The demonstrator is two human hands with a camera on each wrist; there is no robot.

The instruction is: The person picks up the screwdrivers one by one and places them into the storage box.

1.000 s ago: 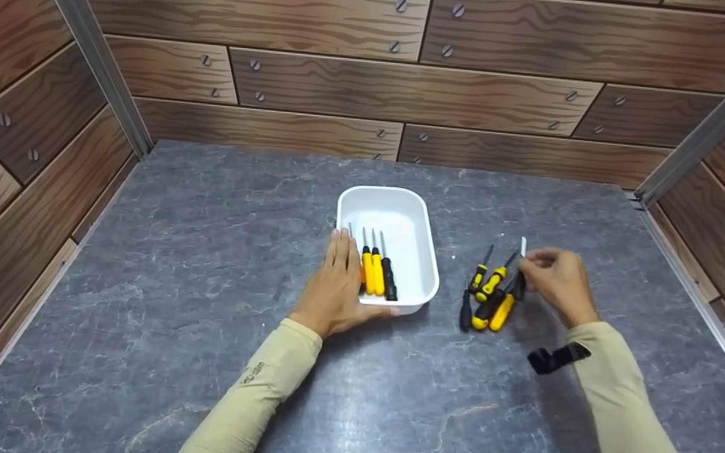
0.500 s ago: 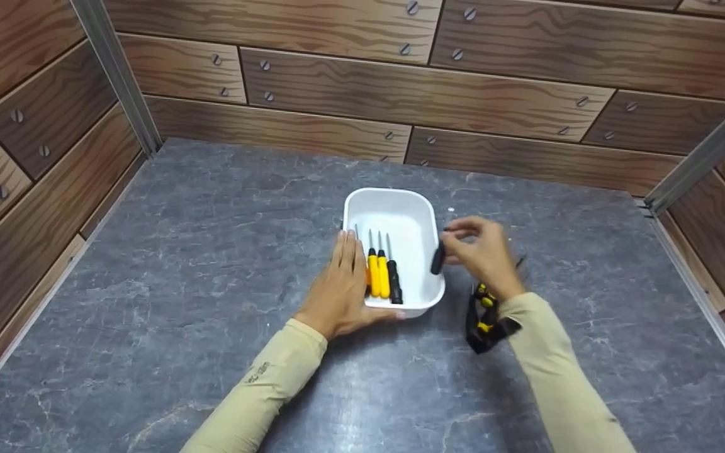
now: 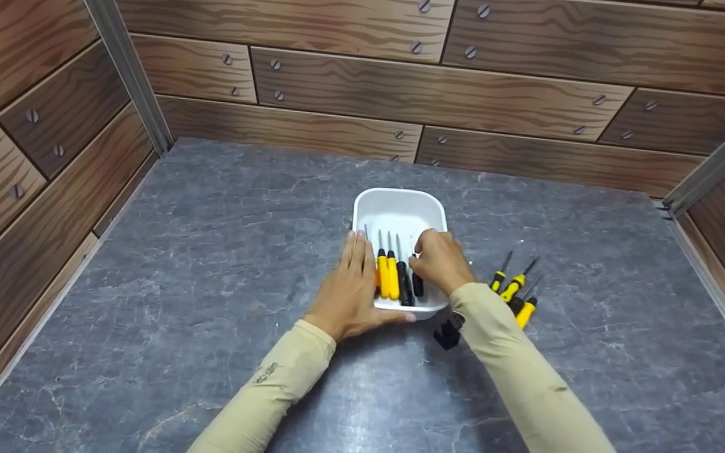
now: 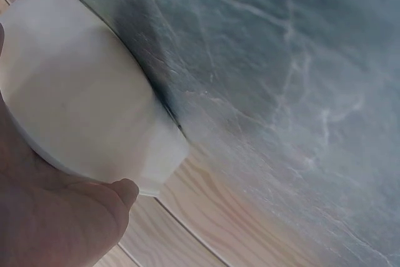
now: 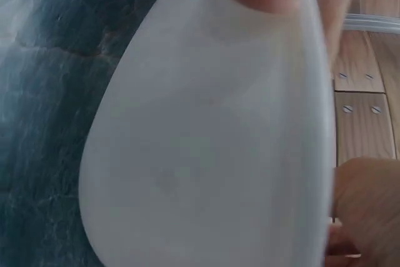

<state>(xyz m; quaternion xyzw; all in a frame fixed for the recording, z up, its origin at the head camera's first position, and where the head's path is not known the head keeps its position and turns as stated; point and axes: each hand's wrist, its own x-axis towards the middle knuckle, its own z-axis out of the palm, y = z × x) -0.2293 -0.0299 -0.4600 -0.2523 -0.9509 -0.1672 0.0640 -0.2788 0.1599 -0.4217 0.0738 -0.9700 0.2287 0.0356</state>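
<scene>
In the head view, a white plastic tray (image 3: 400, 220) holds a row of screwdrivers, including two yellow-handled screwdrivers (image 3: 389, 277) and a black-handled screwdriver (image 3: 404, 283). An orange handle beside them is partly covered by my left hand (image 3: 347, 289). That hand lies along the tray's left side with straight fingers, its thumb (image 4: 125, 195) against the near wall. Inside the tray's right half, my right hand (image 3: 443, 258) pinches another black-handled screwdriver (image 3: 418, 284) beside the row. The near wall fills the right wrist view, hiding the held screwdriver there.
More yellow and black screwdrivers (image 3: 517, 286) lie loosely bunched on the grey marbled table (image 3: 262, 220), partly behind the right sleeve. A black camera mount (image 3: 447, 333) projects from the right wrist. Wood-patterned walls (image 3: 337, 75) enclose the table's back and sides.
My right hand has carried the black-handled screwdriver from the loose bunch leftward, over the rim and into the tray. The left hand stays at the tray; the head view has shifted slightly.
</scene>
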